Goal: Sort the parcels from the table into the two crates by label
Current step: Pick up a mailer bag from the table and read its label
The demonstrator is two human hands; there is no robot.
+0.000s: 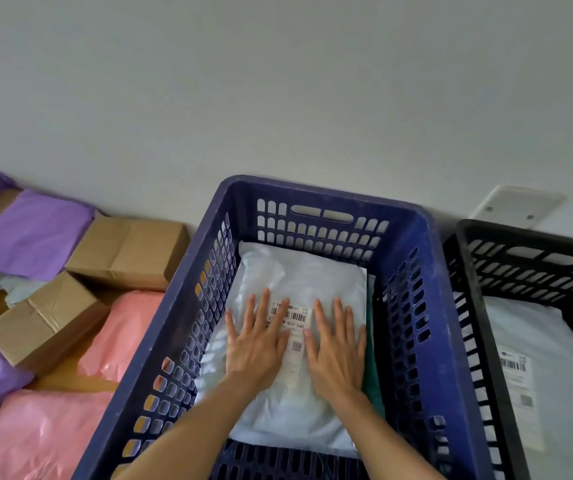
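A pale blue-white mailer bag lies flat inside the blue crate, its white barcode label facing up. My left hand presses flat on the bag just left of the label, fingers straight and spread. My right hand presses flat just right of the label. A green parcel edge shows under the bag at its right side. To the right stands the black crate, holding a white labelled mailer.
On the wooden table at left lie purple mailers, two cardboard boxes and pink mailers. A grey wall rises close behind the crates, with a white plate on it.
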